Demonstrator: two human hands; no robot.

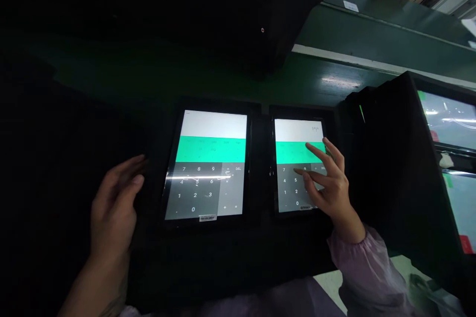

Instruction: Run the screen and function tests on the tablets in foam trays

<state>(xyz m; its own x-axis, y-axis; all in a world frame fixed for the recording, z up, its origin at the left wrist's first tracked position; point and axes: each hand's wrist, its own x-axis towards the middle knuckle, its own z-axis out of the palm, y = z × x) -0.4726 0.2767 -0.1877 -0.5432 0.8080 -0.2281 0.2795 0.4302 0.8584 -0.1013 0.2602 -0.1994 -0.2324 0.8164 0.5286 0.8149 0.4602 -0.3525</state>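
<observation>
Two tablets lie side by side on a dark surface, each lit with a calculator screen. On the right tablet [286, 193], the top field shows a short line of characters. My right hand [329, 181] is over that screen with its fingers spread, one fingertip at the number keys; whether it touches the glass I cannot tell. The left tablet [208, 151] has a blank white field above a green band and grey keys, with a small barcode label on its lower edge. Left of it, my left hand [117, 198] holds nothing, thumb and fingers apart.
At the right stands a black rack [401, 158] with more lit screens [451, 114] facing me. A large black panel [223, 20] hangs across the top. Behind runs a green ledge [372, 25] with a white label [350, 6].
</observation>
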